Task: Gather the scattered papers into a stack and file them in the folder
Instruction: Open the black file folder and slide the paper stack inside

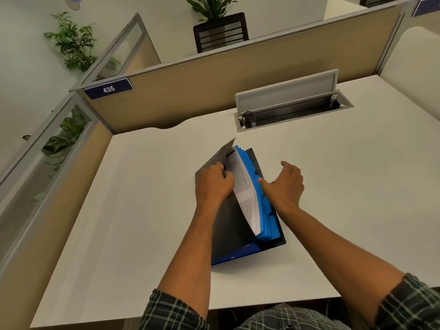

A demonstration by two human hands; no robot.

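Observation:
A dark grey folder point(232, 225) with blue dividers point(267, 221) lies open in the middle of the white desk point(142, 198). A stack of printed papers point(246, 196) stands on edge inside it, between the raised front cover and the blue dividers. My left hand point(213, 181) grips the raised grey cover at its upper edge, beside the papers. Fingers apart, my right hand point(284, 184) rests on the blue dividers to the right of the papers and holds nothing.
A cable box point(292, 108) with its lid raised is set into the desk behind the folder. Tan partition walls point(214, 84) close the desk at the back and left. Potted plants stand beyond them.

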